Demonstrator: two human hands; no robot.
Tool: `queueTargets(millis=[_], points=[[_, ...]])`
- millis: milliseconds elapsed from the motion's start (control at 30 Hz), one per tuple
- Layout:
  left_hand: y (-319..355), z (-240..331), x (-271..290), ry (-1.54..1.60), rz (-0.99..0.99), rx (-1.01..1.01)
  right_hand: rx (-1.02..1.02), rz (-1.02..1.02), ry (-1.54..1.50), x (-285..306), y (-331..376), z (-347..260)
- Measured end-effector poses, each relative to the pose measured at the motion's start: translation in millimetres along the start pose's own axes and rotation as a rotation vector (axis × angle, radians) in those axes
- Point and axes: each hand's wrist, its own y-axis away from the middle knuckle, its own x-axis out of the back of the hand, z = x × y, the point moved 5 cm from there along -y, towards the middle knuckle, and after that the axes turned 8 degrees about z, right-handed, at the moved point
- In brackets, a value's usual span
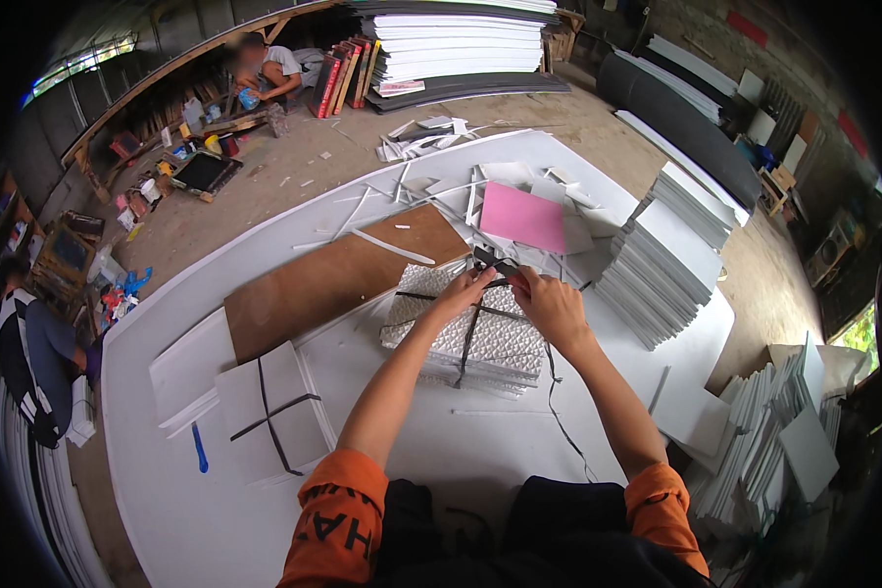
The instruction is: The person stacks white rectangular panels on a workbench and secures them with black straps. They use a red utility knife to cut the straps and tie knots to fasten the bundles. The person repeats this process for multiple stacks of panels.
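At far left a tied white bundle lies beside a brown board. At centre, the left hand and right hand pinch the black strap crossing the textured sheet stack on the white table. A pink sheet lies just beyond, with stacked white panels to the right.

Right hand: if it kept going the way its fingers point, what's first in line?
The right hand points up-left at the black strap knot on the textured white panel bundle, already at its fingertips. Beyond that, likely the left hand fingers; depth is unclear.
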Motion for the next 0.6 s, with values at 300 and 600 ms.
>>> queueTargets(millis=[300, 600], points=[[0, 19, -4, 0.327, -0.134, -0.192, -0.072, -0.158, -0.373, -18, -18, -2], [14, 31, -4, 0.422, -0.151, -0.071, -0.751, -0.817, -1.424, -56, -7, -5]])
